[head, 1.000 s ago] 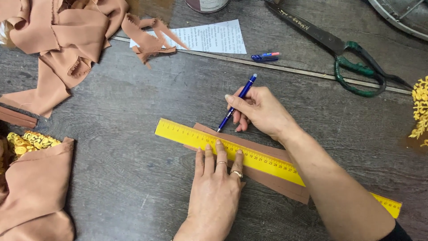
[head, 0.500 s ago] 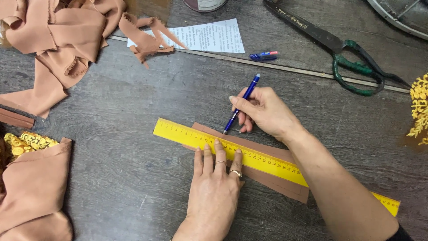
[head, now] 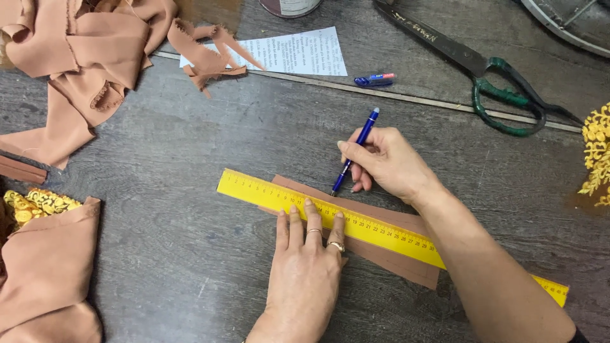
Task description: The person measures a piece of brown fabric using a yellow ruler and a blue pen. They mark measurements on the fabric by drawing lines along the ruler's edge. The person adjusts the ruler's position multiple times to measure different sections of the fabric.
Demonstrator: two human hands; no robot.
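A long yellow ruler (head: 254,188) lies slanted across a narrow brown fabric strip (head: 394,257) on the dark wooden table (head: 190,146). My left hand (head: 306,263) presses flat on the ruler and the strip, fingers together, two rings showing. My right hand (head: 387,162) grips a blue pen (head: 356,149), its tip touching the strip at the ruler's far edge. My right forearm crosses over the ruler's right part.
Large scissors with green handles (head: 502,101) lie at the back right. A printed paper (head: 298,54), a small blue pen cap (head: 375,80) and a jar base (head: 289,6) are behind. Peach fabric scraps (head: 95,51) pile at left; gold lace (head: 32,206) and folded peach cloth (head: 44,273) lie front left.
My right hand has slid the pen a little to the right along the ruler's edge. The left hand and the ruler have stayed in place.
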